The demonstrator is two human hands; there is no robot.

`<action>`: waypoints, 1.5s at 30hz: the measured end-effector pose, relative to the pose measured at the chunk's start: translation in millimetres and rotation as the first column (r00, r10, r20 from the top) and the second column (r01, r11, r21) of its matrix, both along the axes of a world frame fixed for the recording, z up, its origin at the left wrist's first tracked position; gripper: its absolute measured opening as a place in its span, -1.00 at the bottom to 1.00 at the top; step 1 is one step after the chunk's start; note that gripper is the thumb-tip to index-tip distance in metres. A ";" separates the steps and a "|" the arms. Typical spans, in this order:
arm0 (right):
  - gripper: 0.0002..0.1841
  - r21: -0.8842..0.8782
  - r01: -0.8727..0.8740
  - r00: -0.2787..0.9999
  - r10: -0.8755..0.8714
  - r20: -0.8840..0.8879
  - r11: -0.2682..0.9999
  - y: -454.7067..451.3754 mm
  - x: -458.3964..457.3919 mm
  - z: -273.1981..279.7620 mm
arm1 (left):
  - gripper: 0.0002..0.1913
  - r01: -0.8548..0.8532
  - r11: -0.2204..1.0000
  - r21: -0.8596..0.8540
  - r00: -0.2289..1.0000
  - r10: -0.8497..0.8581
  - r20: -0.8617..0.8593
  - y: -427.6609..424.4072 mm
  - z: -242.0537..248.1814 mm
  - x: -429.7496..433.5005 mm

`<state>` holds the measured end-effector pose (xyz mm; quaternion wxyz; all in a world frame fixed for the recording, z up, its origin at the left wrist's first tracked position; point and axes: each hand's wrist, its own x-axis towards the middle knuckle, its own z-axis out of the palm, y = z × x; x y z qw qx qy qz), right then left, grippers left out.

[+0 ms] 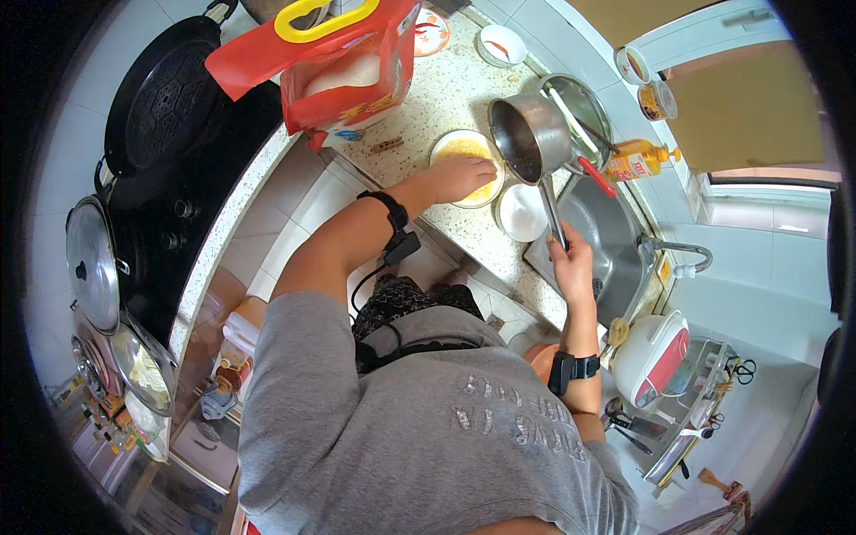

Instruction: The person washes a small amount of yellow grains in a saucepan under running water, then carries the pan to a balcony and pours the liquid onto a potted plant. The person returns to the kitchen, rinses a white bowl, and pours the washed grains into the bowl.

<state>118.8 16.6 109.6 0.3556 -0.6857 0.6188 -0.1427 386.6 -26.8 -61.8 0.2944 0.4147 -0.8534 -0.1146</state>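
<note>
My left hand (468, 177) reaches over a white bowl (500, 190) of pale yellow, crumbly-looking food (461, 148). Its fingertips are down at the food, and what lies under the palm is hidden. My right hand (572, 261) grips the long metal handle of a stainless steel saucepan (552, 134). The pan is tilted with its mouth towards the bowl, just to the bowl's right; its inside looks dark. Below the pan, close beside the first bowl, stands a smaller white bowl (521, 212).
A red bag (394, 73) of white grains or powder stands open at the counter's left, near a clothespin (386, 144). Behind the saucepan, a metal basin (598, 100) holds spring onion and a red-handled utensil (597, 177). Right lie the sink (608, 241) and tap (682, 251); left, a wok (160, 97).
</note>
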 end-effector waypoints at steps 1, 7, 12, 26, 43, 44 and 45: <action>-0.56 -0.011 0.014 1.000 -0.014 -0.023 1.000 -0.9 -0.8 -2.5 | -0.63 -0.022 1.000 -0.013 1.000 0.021 -0.016 2.2 -1.5 2.3; -0.57 0.039 -0.035 0.999 0.035 -0.005 0.999 -1.1 -2.6 -3.1 | -0.68 -0.126 0.992 -0.020 0.982 0.122 -0.145 -3.4 20.5 -15.5; -0.57 0.031 -0.098 0.995 0.097 0.016 0.995 4.3 8.2 -2.6 | -0.68 -0.178 0.982 0.061 0.980 0.171 0.097 -12.7 23.6 -40.1; -0.55 -0.059 -0.059 0.998 0.060 0.010 0.996 0.4 -9.9 -3.1 | -0.65 -0.119 0.945 0.305 0.949 0.018 0.314 7.0 -21.1 -1.7; -0.56 -0.012 0.001 0.993 0.000 0.115 1.000 17.9 -13.3 8.5 | -0.75 -0.048 0.988 0.148 0.989 0.027 0.147 1.6 -16.5 14.4; -0.56 -0.012 0.000 0.995 0.001 0.103 1.000 17.8 -13.6 8.2 | -0.75 -0.056 0.993 0.108 0.993 0.044 0.111 -1.7 -16.7 11.1; -0.56 -0.014 0.004 0.996 -0.003 0.094 1.000 17.8 -14.0 8.0 | -0.75 -0.124 0.969 0.214 0.991 0.111 0.073 -4.7 -16.7 7.6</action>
